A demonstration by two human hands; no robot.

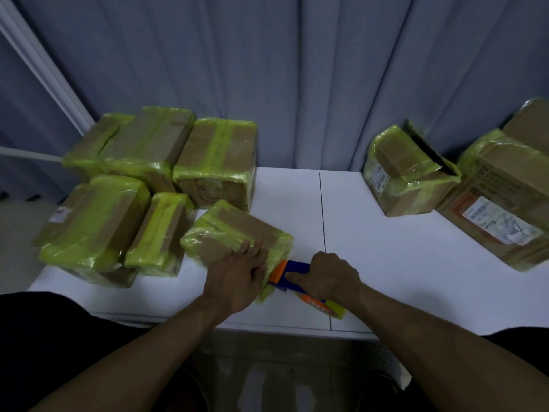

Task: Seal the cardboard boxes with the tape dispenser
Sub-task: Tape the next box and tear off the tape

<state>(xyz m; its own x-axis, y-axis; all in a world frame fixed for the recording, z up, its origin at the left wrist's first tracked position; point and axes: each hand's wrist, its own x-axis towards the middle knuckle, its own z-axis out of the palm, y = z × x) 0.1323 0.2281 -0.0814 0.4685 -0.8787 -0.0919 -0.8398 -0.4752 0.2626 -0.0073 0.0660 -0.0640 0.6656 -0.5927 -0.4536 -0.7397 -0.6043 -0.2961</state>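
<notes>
A small cardboard box (234, 233) wrapped in yellow-green tape lies near the front of the white table (386, 257). My left hand (237, 275) presses flat on its near right corner, fingers spread. My right hand (326, 278) grips a blue and orange tape dispenser (292, 272) held against the box's right side. A roll of yellow-green tape (335, 309) shows under my right wrist, partly hidden.
Several taped boxes (148, 179) crowd the table's left half. At the right stand a box with a raised flap (407, 171) and a large labelled box (505, 203). Grey curtains (297, 69) hang behind. The table's front edge lies just below my hands.
</notes>
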